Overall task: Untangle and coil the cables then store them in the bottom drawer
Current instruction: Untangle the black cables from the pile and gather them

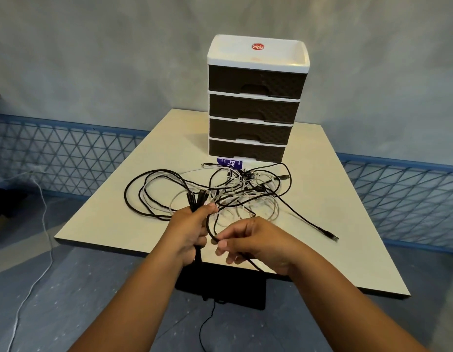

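L hand (192,231) grips bundle of black cables (196,199); R hand (248,240) pinches black cable loop (210,231). Tangled cables (245,191) on worktop (106,219), bottom drawer (247,150) closed.

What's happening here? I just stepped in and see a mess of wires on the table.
A person is sorting a tangled pile of black and white cables on a cream table. Their left hand grips a bunch of black cable ends, while the right hand pinches a loop of black cable. Most of the pile is not yet untangled. Behind it stands a white four-drawer unit with dark brown drawers, and its bottom drawer looks closed.
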The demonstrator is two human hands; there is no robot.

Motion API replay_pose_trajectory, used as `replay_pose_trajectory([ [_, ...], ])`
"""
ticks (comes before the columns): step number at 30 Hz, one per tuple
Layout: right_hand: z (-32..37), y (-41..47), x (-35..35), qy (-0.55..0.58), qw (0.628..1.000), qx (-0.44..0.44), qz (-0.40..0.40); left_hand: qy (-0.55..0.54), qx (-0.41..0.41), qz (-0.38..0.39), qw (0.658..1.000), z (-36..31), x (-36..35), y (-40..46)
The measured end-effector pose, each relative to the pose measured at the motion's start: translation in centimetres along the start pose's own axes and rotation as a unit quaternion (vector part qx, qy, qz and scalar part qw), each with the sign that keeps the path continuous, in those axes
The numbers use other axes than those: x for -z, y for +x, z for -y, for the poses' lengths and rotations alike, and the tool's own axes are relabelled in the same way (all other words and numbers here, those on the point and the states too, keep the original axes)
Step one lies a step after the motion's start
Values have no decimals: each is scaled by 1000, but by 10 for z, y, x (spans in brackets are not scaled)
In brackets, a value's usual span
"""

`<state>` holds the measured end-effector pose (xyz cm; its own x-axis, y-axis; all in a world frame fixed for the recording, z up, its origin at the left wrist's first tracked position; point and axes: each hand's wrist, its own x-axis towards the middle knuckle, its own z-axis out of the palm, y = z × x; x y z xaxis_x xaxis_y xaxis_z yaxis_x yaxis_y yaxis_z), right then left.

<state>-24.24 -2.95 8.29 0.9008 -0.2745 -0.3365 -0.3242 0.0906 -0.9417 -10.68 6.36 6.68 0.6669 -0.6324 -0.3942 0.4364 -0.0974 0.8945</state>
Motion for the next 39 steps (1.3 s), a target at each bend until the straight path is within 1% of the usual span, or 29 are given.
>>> replay_pose_trajectory([
  [2,-1,1,4,24,999,-11,-24,7,-6,19,1000,1,-2,-5],
  [4,0,7,7,78,993,-20,-81,24,-10,40,999,2,-4,-14],
  [7,7,20,10,170,971,-8,-170,74,-7,85,994,3,-5,-27],
  [9,9,25,8,198,961,4,-192,104,0,109,989,4,-5,-35],
  [11,9,24,5,190,962,10,-197,106,6,107,989,6,-3,-37],
  [15,9,10,-8,116,979,35,-162,28,29,64,997,3,2,-28],
  [18,7,-5,-17,39,994,66,-77,-3,55,69,996,1,-4,-25],
  [21,3,-17,-17,-20,996,75,32,11,48,65,997,0,-15,-26],
  [23,1,-23,-12,-33,994,66,76,30,38,51,998,2,-19,-25],
  [24,1,-25,-10,-37,994,60,83,40,33,48,997,3,-20,-24],
  [26,-2,-26,-3,-36,997,42,58,53,25,45,997,6,-19,-24],
  [28,-4,-20,3,4,1000,13,-27,50,21,50,997,7,-18,-25],
  [30,-6,-11,8,54,990,-8,-127,62,25,71,995,8,-18,-28],
  [32,-6,-3,9,95,979,-11,-181,94,37,100,990,10,-17,-34],
  [36,-5,2,7,149,970,-5,-192,122,46,141,981,12,-16,-38],
  [39,-2,2,7,213,963,-33,-161,129,38,164,977,8,-11,-37],
])
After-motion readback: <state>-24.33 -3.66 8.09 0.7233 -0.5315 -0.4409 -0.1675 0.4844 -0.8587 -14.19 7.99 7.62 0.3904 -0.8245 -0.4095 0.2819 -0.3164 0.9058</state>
